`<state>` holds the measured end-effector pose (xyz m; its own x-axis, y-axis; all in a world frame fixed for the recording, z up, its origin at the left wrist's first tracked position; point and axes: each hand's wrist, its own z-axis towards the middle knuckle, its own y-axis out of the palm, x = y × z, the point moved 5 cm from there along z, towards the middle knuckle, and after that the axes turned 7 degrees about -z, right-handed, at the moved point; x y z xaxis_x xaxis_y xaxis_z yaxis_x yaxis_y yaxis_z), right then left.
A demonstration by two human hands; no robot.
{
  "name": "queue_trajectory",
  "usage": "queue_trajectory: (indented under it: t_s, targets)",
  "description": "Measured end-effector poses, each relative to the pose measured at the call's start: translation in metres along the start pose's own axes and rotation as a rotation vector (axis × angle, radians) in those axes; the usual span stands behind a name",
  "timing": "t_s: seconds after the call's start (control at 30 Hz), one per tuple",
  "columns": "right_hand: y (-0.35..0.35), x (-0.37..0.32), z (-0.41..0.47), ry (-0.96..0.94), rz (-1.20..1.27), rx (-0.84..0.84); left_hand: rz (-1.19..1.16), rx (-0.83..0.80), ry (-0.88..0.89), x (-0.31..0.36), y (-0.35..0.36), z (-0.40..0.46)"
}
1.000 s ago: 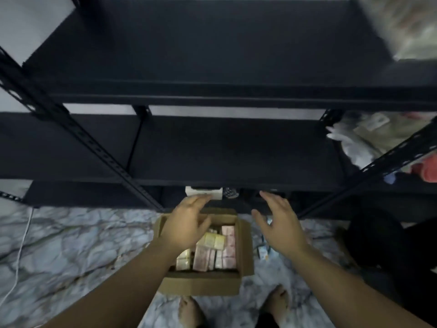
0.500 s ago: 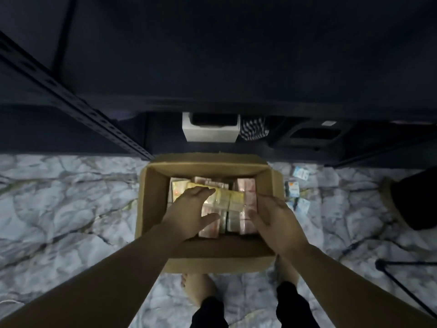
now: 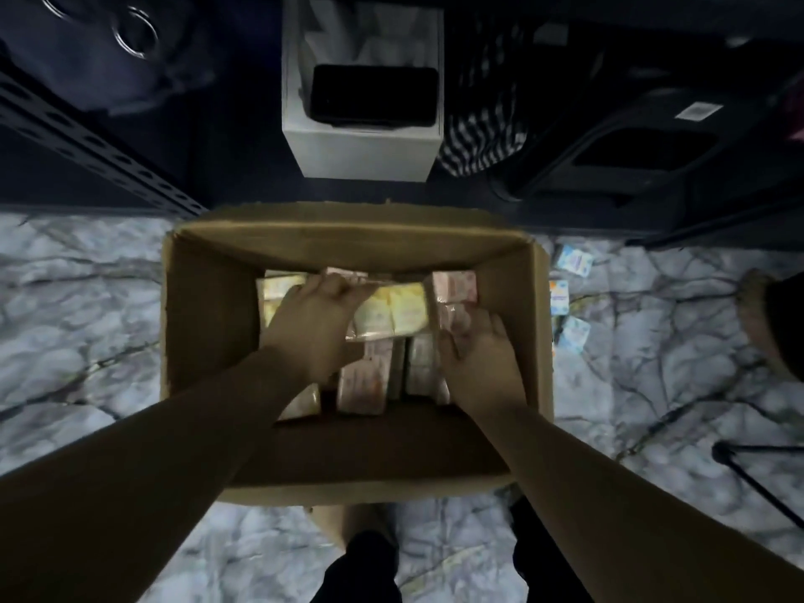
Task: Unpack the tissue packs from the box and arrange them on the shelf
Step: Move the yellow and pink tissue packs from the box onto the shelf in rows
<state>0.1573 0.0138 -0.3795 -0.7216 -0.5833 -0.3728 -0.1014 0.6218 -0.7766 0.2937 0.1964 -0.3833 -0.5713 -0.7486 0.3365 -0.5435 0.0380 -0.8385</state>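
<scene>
An open cardboard box (image 3: 209, 324) stands on the marble floor below me, holding several tissue packs. My left hand (image 3: 315, 317) reaches into it, its fingers curled over the far edge of a yellow tissue pack (image 3: 391, 311) that lies across the top of the others. Beside it, my right hand (image 3: 480, 354) curls round a pink tissue pack (image 3: 454, 293) at the box's right side. More pink packs (image 3: 363, 380) stand upright underneath. The black metal shelf (image 3: 87, 137) rises just beyond the box.
On the bottom shelf sit a white box (image 3: 361, 154) holding a dark phone-like thing, a striped cloth (image 3: 483, 137) and a black case (image 3: 631, 163). Loose blue-and-white small packs (image 3: 570, 306) lie on the floor right of the box. A thin black stand leg (image 3: 748, 476) crosses the right.
My head has tilted down and come closer to the box. Both hands have dropped from above the box into it and closed on packs.
</scene>
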Motion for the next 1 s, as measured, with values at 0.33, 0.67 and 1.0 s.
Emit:
queue_trajectory:
  t_s: [0.33,0.67,1.0]
  targets:
    - [0.054,0.013,0.02,0.164,-0.066,-0.119,-0.601,0.168,-0.544,-0.044,0.022,-0.047]
    - [0.087,0.011,0.038,0.205,-0.288,0.013,-0.881,0.188,-0.601,-0.036,0.053,-0.062]
    - [0.016,-0.025,-0.021,0.061,0.175,0.014,-0.906,0.406,-0.525,-0.014,-0.024,-0.095]
